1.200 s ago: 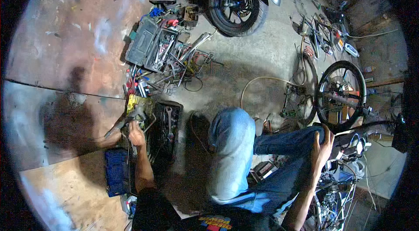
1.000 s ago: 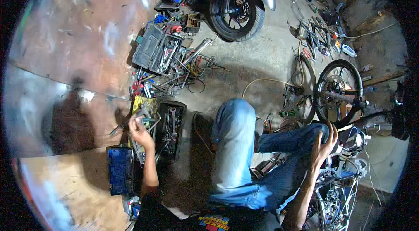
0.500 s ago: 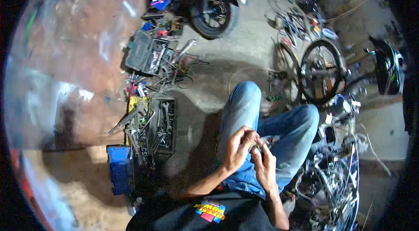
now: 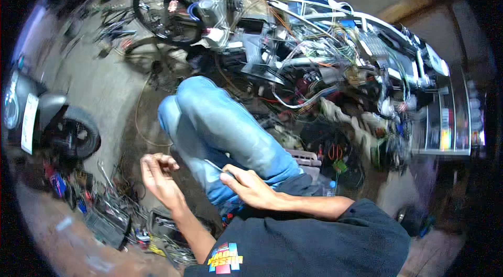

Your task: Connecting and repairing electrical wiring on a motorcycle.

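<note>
My left hand (image 4: 161, 181) is raised left of my bent knees, its fingers curled in. Whatever it may hold is too small or blurred to name. Over my lap, my right hand (image 4: 250, 188) grips a thin, pale, rod-like piece (image 4: 213, 166) between thumb and fingers. That piece points up and left from the fingertips, and its kind cannot be made out. The two hands are apart. Below them are my blue jeans (image 4: 220, 117).
A stripped motorcycle frame with loose wiring (image 4: 319, 41) spreads across the far side. Bare wheels (image 4: 157, 15) stand at far left. A scooter's front wheel (image 4: 78, 133) is at left, above scattered tools and an open toolbox (image 4: 107, 227). A glass-fronted cabinet (image 4: 445, 120) stands right.
The view has swung to the right, bringing the motorcycle frame ahead. My hands, together over my lap before, have separated. The thin piece now shows in my right hand.
</note>
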`<action>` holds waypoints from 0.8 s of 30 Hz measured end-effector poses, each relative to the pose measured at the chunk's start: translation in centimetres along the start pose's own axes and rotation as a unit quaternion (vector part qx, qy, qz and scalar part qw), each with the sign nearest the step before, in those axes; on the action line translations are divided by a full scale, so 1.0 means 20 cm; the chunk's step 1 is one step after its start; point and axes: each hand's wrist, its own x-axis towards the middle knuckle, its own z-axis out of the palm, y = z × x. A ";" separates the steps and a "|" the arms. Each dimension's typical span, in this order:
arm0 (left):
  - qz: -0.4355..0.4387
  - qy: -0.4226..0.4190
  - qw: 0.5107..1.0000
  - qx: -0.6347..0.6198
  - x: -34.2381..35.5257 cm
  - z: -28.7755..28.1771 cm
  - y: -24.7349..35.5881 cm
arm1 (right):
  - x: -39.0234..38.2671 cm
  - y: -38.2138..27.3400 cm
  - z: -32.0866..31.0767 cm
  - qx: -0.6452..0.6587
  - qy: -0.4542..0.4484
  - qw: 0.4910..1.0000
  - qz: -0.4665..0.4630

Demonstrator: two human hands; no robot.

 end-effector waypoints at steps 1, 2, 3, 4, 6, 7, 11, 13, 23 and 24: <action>-0.010 -0.068 0.995 0.066 -0.03 0.11 -0.04 | 0.01 0.03 -0.03 0.023 0.006 1.000 0.014; -0.026 -0.103 0.991 0.080 -0.07 0.20 -0.08 | 0.01 0.05 -0.03 0.054 0.030 0.998 -0.013; -0.050 -0.146 0.984 0.088 -0.12 0.29 -0.11 | -0.01 0.06 -0.05 0.061 0.045 0.997 -0.022; -0.090 -0.194 0.969 0.126 -0.16 0.36 -0.12 | 0.00 0.08 -0.07 0.076 0.080 0.993 -0.047; -0.144 -0.255 0.940 0.176 -0.24 0.46 -0.14 | 0.00 0.11 -0.11 0.075 0.139 0.984 -0.084; -0.182 -0.247 0.930 0.201 -0.25 0.48 -0.14 | 0.00 0.11 -0.12 0.058 0.167 0.980 -0.092; -0.185 -0.197 0.938 0.219 -0.26 0.52 -0.24 | 0.03 0.22 -0.19 0.064 0.119 0.989 -0.061; -0.147 -0.188 0.943 0.233 -0.25 0.53 -0.32 | 0.07 0.27 -0.21 0.015 0.106 0.993 -0.050; -0.134 -0.073 0.960 0.236 -0.27 0.71 -0.60 | 0.14 0.41 -0.35 -0.059 0.105 0.990 -0.067; -0.151 -0.072 0.958 0.231 -0.26 0.74 -0.59 | 0.14 0.40 -0.37 -0.062 0.095 0.992 -0.057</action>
